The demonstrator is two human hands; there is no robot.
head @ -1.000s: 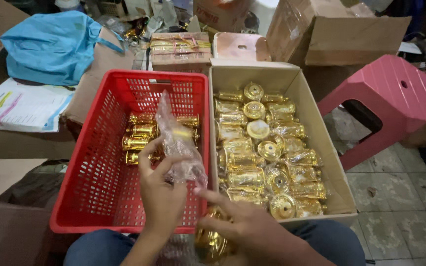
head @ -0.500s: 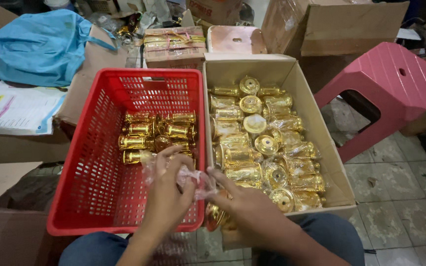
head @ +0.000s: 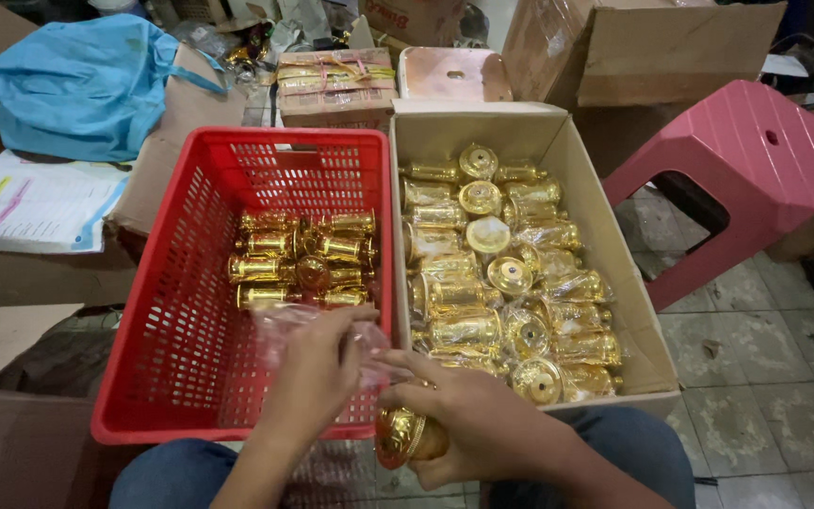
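Note:
My right hand [head: 468, 424] grips a shiny gold cup-like item [head: 405, 437] low over my lap. My left hand [head: 317, 372] pinches a clear plastic wrapper [head: 280, 325] that stretches across to the right hand, just above the near edge of a red plastic basket [head: 157, 320]. Several unwrapped gold items [head: 299, 259] lie in the middle of the basket. To its right an open cardboard box [head: 614, 245] is packed with several gold items in clear wrappers [head: 501, 283].
A pink plastic stool [head: 756, 160] stands at the right on a tiled floor. Cardboard boxes [head: 652, 47] crowd the back. A blue bag [head: 87, 85] and printed papers [head: 35, 203] lie at the left. A bundled flat box [head: 336, 85] sits behind the basket.
The wrapper was held upright above the basket a second ago. It has come down and bunched between my hands, which have dropped closer to my lap. The view has shifted slightly.

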